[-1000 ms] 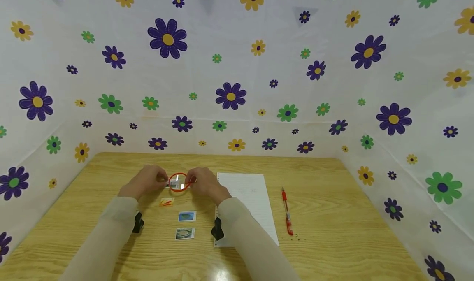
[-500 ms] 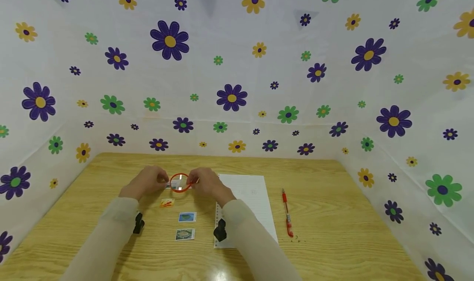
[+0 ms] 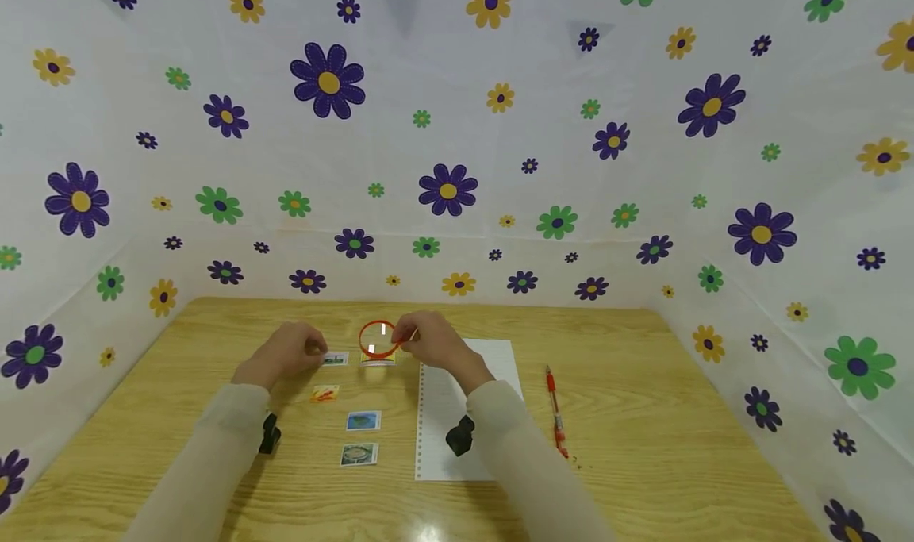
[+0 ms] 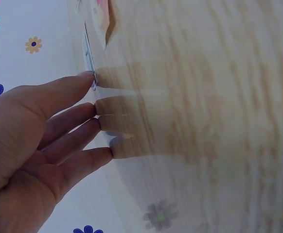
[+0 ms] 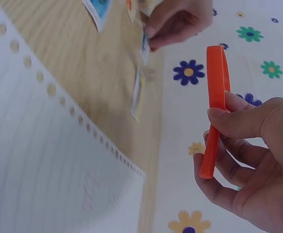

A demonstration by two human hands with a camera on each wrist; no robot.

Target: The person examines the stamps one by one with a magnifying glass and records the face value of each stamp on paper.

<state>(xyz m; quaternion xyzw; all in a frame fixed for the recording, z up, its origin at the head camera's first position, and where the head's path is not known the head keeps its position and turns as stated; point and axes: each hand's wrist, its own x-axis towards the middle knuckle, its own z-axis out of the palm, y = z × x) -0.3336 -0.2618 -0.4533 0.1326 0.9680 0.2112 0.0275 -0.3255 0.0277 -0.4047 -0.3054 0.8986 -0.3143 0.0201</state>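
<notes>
My right hand point(image 3: 437, 342) pinches the handle of a red-rimmed magnifying glass point(image 3: 378, 340), its lens tilted above a yellowish picture card point(image 3: 380, 360). In the right wrist view, the orange-red handle point(image 5: 210, 153) runs between thumb and fingers. My left hand point(image 3: 287, 350) rests on the table by a small stamp-like card point(image 3: 336, 359) with a pale picture. The left wrist view shows the thumb touching that card's edge point(image 4: 87, 54), with the other fingertips on the wood. Nearer lie a red-and-yellow card point(image 3: 324, 394), a blue card point(image 3: 363, 420) and a green card point(image 3: 359, 454).
A lined sheet point(image 3: 457, 415) with punched holes lies right of the cards, partly under my right forearm; faint writing shows on it. Farther right is a red pen point(image 3: 554, 407) with small dark crumbs near its lower end. Flower-patterned white cloth point(image 3: 457, 240) encloses the table point(image 3: 628, 399).
My right hand has carried the magnifying glass to the right, from over the pale card to above the yellowish one. The left hand has stayed put; both cards now show more.
</notes>
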